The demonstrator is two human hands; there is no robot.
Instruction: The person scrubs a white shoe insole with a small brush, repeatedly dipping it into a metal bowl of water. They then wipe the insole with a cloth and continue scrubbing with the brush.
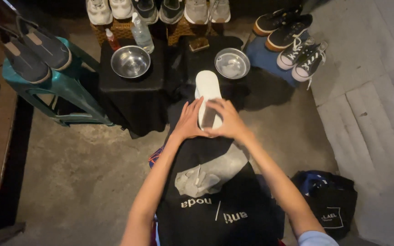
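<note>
- Both hands grasp a white shoe [207,91] from either side: the left hand [189,122] is curled against its left edge and the right hand [228,122] against its right edge, fingers meeting over the near end.
- White shoe lies lengthwise, pointing away from the person, its far end rounded and its near end resting at the top of a black apron [215,200] that covers the lap.
- A grey cloth [208,175] lies crumpled on the apron, just below the hands.
- Beyond the shoe, two steel bowls sit on low stands draped in black: the left bowl [130,61] on the left black stand [133,91], the right bowl [232,63] just beside the toe of the white shoe.
- A clear plastic bottle [141,34] and a small red bottle [112,40] stand behind the left bowl.
- A brown brush [199,43] lies between the two bowls, farther back.
- On the left, a pair of dark grey slip-on shoes [33,50] rests on a teal stool [55,86].
- Along the top, a row of pale sneakers [158,10] sits on a woven stand.
- At upper right, black sneakers with tan soles [281,27] and black-and-white lace-up sneakers [303,58] rest on a blue surface.
- A dark bag [329,205] sits on the concrete floor [83,168] to the person's right.
</note>
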